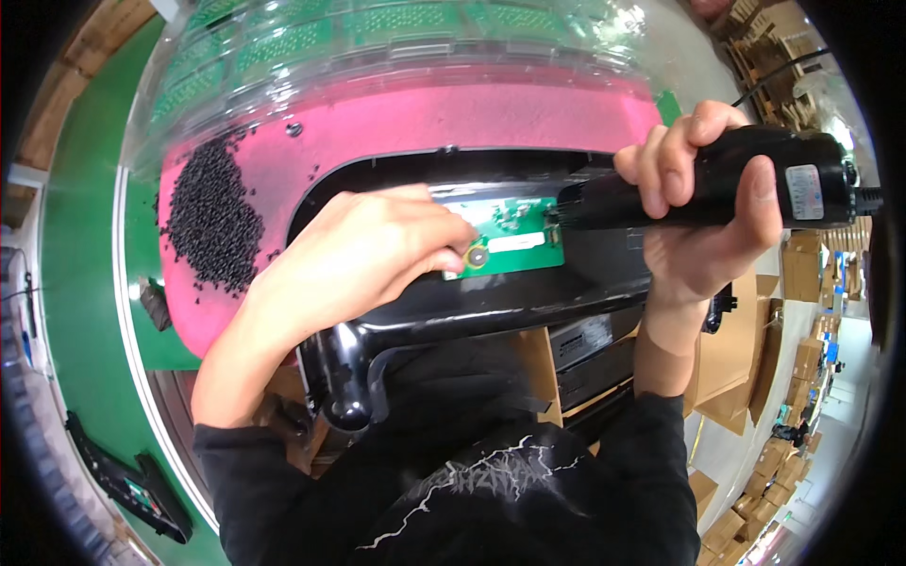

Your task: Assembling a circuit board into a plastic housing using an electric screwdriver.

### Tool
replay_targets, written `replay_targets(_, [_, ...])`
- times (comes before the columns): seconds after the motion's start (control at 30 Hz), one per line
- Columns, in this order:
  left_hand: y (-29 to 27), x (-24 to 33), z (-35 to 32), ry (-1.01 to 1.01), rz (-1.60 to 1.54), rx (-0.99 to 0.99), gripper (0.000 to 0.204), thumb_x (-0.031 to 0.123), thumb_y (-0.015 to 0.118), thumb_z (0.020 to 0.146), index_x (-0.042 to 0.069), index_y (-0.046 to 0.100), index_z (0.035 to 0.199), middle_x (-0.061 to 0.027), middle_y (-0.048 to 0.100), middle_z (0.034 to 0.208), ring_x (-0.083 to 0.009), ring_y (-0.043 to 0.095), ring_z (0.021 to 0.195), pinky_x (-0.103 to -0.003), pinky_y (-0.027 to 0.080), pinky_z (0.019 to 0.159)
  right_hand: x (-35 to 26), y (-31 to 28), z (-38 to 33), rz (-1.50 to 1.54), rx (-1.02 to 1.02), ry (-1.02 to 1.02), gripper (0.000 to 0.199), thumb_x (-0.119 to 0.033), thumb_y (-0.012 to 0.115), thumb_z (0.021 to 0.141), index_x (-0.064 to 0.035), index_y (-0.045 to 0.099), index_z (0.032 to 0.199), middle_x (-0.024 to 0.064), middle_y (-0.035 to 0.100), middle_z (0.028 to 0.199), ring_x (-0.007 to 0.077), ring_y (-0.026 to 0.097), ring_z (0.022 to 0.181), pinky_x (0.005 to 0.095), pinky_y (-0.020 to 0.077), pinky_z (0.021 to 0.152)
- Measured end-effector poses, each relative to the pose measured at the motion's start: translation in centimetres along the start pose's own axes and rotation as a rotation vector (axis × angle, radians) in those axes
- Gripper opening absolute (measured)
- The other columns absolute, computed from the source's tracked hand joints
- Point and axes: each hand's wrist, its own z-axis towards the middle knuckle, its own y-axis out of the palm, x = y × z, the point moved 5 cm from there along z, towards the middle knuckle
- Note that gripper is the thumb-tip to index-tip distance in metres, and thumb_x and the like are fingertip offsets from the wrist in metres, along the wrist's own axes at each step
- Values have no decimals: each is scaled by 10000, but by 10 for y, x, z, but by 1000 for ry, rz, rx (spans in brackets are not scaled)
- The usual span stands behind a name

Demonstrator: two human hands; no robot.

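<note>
My right hand (703,193) is wrapped round the thick body of a black electric screwdriver (613,200), held nearly level. Its narrow end points left, at the right end of a green circuit board (528,257). The board lies inside a long, glossy black plastic housing (453,307) and carries a round dark part and a white strip. Closed fingers of my left hand (377,241) grip the board's left end, covering that part of it. The screwdriver's tip is too dark against the housing to tell whether it touches a screw.
A heap of small black screws (212,222) lies on the pink mat (406,118), left of the housing. Clear plastic trays (311,42) with green boards stand behind. Cardboard boxes (727,363) are at the right. Another black housing (127,481) lies at the lower left.
</note>
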Motion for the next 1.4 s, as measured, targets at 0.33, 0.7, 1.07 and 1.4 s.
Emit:
replay_targets(0.33, [1,4,-3,-160,4,36,203,161,742,803,69,741,984,-77,690,735,-259,641,646,-390,511,605,-2,15,6,-280,-29,15,429,-437,597,886,-40,476,998,23,490,621,123,440,507,293,377,550])
replay_targets(0.7, [-1,2,3,-156,-23,15,213,180,708,842,71,726,1024,-95,705,783,-298,669,716,-408,524,659,8,16,5,-324,-59,-43,467,-441,659,880,-30,483,1015,9,483,621,100,428,493,262,352,498])
replay_targets(1.07, [-15,25,3,153,-5,156,159,126,725,833,25,606,860,-90,621,748,-268,640,697,-368,508,580,-41,48,-15,252,-165,-189,506,-576,647,887,-106,509,1013,-9,552,634,121,509,470,309,383,513])
replay_targets(1.4, [-21,24,-3,247,-35,330,174,108,754,800,11,617,846,-98,616,726,-265,608,621,-362,491,531,-45,66,-12,219,-204,-252,466,-531,656,894,-105,491,991,-19,563,623,103,495,439,285,412,504])
